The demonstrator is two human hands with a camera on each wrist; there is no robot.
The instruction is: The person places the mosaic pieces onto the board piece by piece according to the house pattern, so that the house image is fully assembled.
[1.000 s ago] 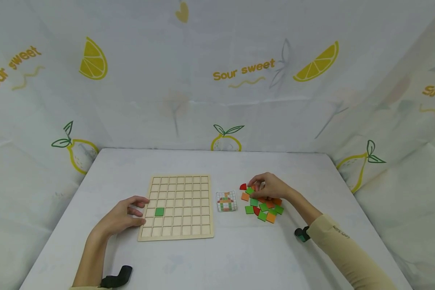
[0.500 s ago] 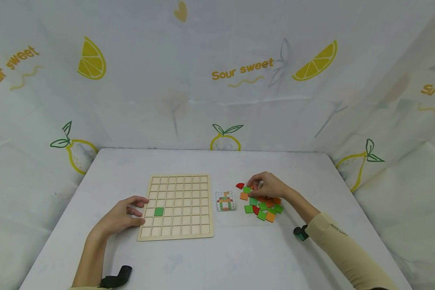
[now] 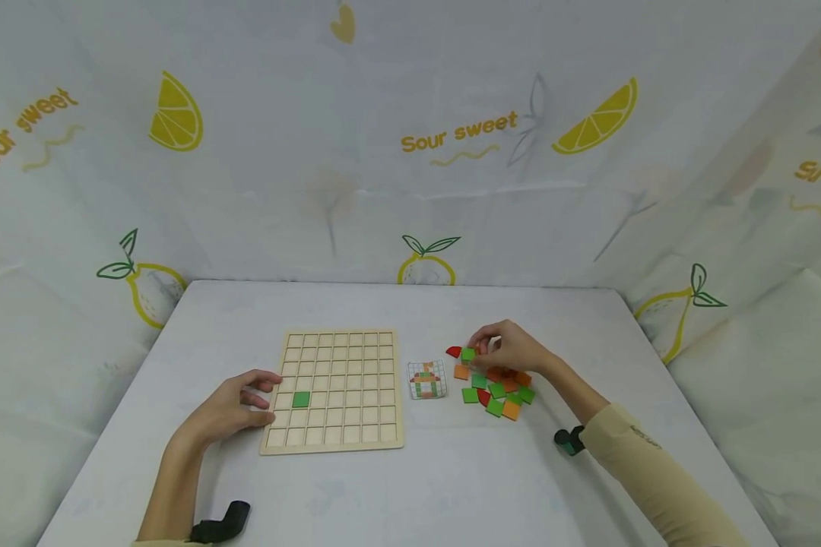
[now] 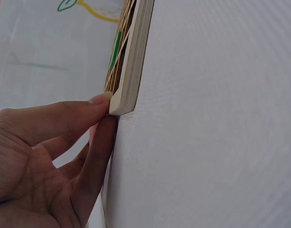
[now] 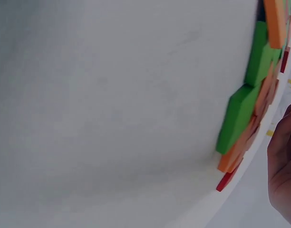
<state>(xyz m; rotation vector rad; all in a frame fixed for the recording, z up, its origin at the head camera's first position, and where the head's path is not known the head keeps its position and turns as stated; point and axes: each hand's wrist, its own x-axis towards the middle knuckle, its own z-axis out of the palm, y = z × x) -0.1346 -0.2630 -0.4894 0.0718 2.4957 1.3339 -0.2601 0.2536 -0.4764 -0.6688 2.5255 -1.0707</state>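
Note:
A wooden grid board [image 3: 334, 448] lies left of centre with one green square [image 3: 301, 399] in a cell. The left hand [image 3: 222, 410] grips its left edge; in the left wrist view, thumb and finger of the hand [image 4: 55, 156] meet at the board's corner [image 4: 129, 90]. The right hand [image 3: 516, 351] pinches a green tile [image 3: 467, 354] between thumb and index finger, at the upper left of a pile of green, orange and red tiles [image 3: 511, 411]. In the right wrist view, part of the hand [image 5: 284, 166] shows at the right edge, its fingertips out of sight, beside green tiles [image 5: 238, 116].
A small pattern card [image 3: 427, 380] lies between board and tiles. Red quarter-round piece [image 3: 454, 351] sits at the pile's upper left. Black devices show near both wrists, the left one [image 3: 222, 524] lower on the white table. A printed cloth hangs behind.
The green tile at the right fingertips has shifted slightly left and up. The red piece beside it has slid a little left. The left hand and board have stayed in place.

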